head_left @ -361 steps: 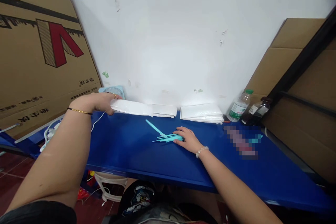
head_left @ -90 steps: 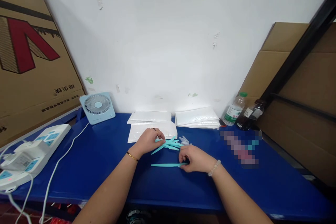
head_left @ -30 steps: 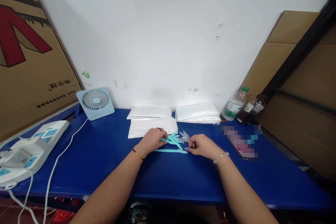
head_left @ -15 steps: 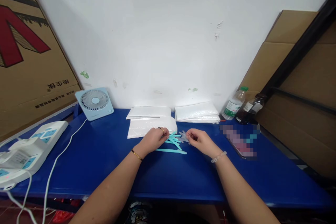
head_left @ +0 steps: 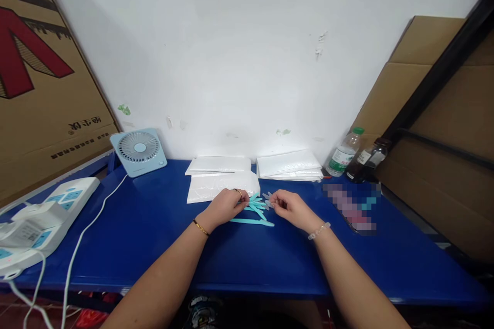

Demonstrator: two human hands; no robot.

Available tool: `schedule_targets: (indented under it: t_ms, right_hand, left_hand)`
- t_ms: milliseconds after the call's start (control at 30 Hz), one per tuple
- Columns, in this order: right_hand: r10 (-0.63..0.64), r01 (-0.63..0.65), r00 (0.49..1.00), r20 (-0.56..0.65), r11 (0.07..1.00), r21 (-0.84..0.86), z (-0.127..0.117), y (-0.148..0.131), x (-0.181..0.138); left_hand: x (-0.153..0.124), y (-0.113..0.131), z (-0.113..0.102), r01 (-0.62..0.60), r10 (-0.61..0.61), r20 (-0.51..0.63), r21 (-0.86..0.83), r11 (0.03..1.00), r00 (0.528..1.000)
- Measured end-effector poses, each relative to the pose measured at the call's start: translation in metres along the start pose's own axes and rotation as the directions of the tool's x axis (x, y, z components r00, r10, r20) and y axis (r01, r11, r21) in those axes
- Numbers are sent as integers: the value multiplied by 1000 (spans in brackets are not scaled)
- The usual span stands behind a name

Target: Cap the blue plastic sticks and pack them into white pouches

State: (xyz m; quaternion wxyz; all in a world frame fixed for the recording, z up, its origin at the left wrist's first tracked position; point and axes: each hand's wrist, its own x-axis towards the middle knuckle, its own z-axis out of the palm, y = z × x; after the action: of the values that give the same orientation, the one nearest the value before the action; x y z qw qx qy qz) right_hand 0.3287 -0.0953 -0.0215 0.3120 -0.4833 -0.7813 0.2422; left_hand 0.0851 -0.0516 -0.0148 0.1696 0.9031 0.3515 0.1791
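My left hand [head_left: 228, 205] is closed in a pinch on a fan of thin turquoise strips [head_left: 256, 204] with rounded ends. Opposite it, my right hand [head_left: 288, 204] pinches a small bunch of grey translucent strips [head_left: 267, 199], largely hidden by the fingers. The tips of the two bunches nearly meet. One longer turquoise strip [head_left: 252, 222] lies flat on the blue table [head_left: 266, 257] just below the hands. Behind my left hand rest white padded envelopes [head_left: 219, 184]; another stack of white envelopes [head_left: 289, 164] sits to the right.
A light blue fan [head_left: 139, 151] and a white power strip [head_left: 50, 216] with cables stand on the left. At the right are a clear bottle [head_left: 345, 154], a dark bottle [head_left: 366, 162] and a blurred flat object [head_left: 351, 208]. Cardboard [head_left: 417, 77] leans behind them.
My right hand has moved slightly left, bringing the grey strips closer to the turquoise ones. My left hand has hardly moved and keeps its pinch.
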Motion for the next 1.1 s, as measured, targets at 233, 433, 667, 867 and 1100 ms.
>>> schedule_targets:
  t_ms: [233, 433, 667, 867, 1100]
  right_hand:
    - [-19, 19, 1000, 16, 1000, -8, 2, 0, 1]
    - [-18, 18, 999, 32, 1000, -5, 1, -4, 0]
    - [-19, 18, 999, 49, 1000, 17, 4, -5, 1]
    - [-37, 34, 985, 166, 999, 25, 14, -2, 0]
    - [84, -82, 996, 16, 991, -102, -9, 15, -2]
  left_hand:
    - [0, 0, 0, -5, 5, 10, 10, 1000, 1000]
    - [0, -2, 0, 5, -6, 18, 10, 1000, 1000]
    - [0, 2, 2, -4, 5, 19, -36, 999, 1000]
    - [-1, 7, 10, -61, 63, 122, -23, 998, 991]
    - [5, -2, 12, -60, 61, -6, 156, 986, 998]
